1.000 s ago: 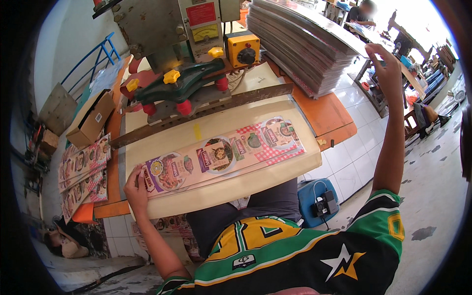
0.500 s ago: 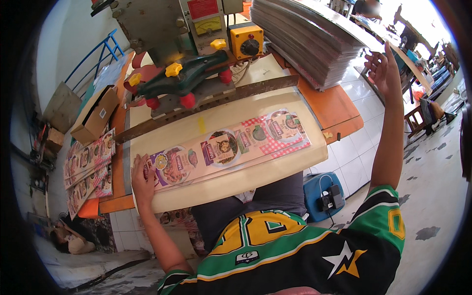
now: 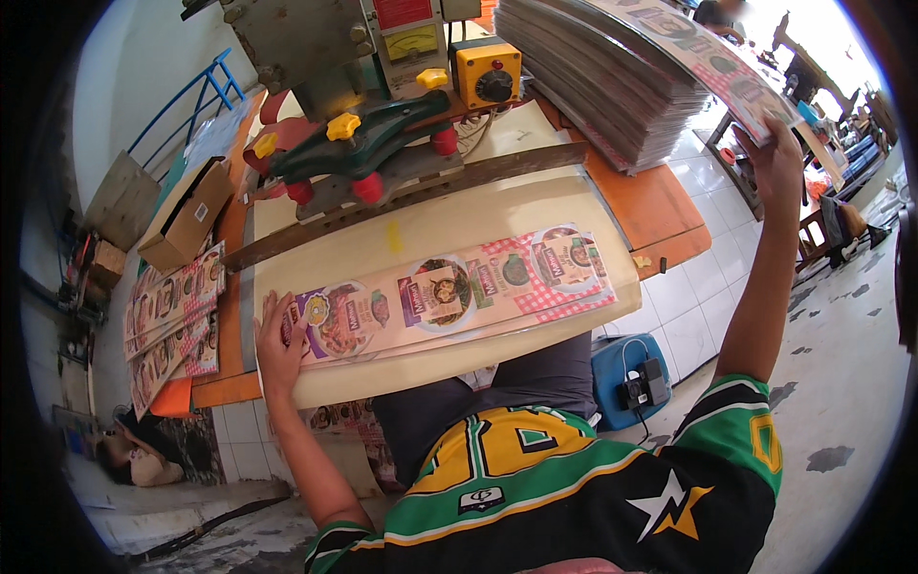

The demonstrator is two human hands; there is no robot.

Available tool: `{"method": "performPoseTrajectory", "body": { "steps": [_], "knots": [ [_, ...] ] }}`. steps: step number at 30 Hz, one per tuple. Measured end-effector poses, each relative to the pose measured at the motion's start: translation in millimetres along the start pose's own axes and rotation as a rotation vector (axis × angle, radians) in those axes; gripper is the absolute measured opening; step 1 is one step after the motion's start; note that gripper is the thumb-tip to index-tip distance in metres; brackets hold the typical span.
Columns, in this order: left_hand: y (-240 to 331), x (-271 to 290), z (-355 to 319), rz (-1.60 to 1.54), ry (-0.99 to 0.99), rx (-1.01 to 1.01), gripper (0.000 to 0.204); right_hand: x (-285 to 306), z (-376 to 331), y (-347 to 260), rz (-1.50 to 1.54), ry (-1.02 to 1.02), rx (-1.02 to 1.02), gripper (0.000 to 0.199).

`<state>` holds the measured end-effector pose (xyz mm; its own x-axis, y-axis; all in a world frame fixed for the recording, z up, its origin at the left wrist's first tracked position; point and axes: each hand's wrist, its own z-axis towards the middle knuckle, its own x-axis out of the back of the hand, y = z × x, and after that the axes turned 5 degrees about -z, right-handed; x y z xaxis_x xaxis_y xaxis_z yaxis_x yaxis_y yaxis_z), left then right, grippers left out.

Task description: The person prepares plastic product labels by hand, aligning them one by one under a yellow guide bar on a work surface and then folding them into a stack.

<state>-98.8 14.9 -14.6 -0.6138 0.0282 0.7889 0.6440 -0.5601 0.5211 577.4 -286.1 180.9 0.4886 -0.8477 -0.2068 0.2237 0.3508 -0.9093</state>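
My left hand (image 3: 279,342) lies with its fingers flat on the left end of a long printed plastic strip (image 3: 445,292), patterned with food pictures and red checks. Under this strip, the edge of at least one more shows. Both rest on a cream sheet (image 3: 402,381) in front of a metal bar (image 3: 411,206). Out to the far right, my right hand (image 3: 779,163) pinches the near end of another printed strip (image 3: 722,72). That strip slopes down from the top of a tall stack (image 3: 612,100) into my fingers.
Behind the bar stands a press with a dark green clamp (image 3: 382,143) and yellow knobs. A yellow control box (image 3: 486,75) sits beside it. Printed packs (image 3: 177,316) and a cardboard box (image 3: 186,215) lie at left. A blue case (image 3: 626,383) is on the floor.
My right hand has closed on the end of a printed strip at the stack and drawn it down toward me. My left hand stays almost in place on the strips.
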Motion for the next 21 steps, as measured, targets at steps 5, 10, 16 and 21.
{"method": "performPoseTrajectory", "body": {
  "steps": [5,10,16,21],
  "knots": [
    [-0.8,-0.5,0.5,-0.018,0.023,0.024,0.051,20.8,-30.0,-4.8,0.154,0.052,0.071,0.049],
    [0.4,-4.7,1.3,-0.01,0.049,0.041,0.05,67.8,-62.5,24.5,0.293,0.227,0.171,0.049],
    [2.5,-3.4,0.8,-0.036,0.066,0.056,0.049,123.9,-101.0,107.4,0.46,0.422,0.03,0.05],
    [0.1,-4.6,0.4,-0.076,0.085,0.049,0.047,158.5,-130.6,158.3,0.549,0.27,0.015,0.051]
  ]
}}
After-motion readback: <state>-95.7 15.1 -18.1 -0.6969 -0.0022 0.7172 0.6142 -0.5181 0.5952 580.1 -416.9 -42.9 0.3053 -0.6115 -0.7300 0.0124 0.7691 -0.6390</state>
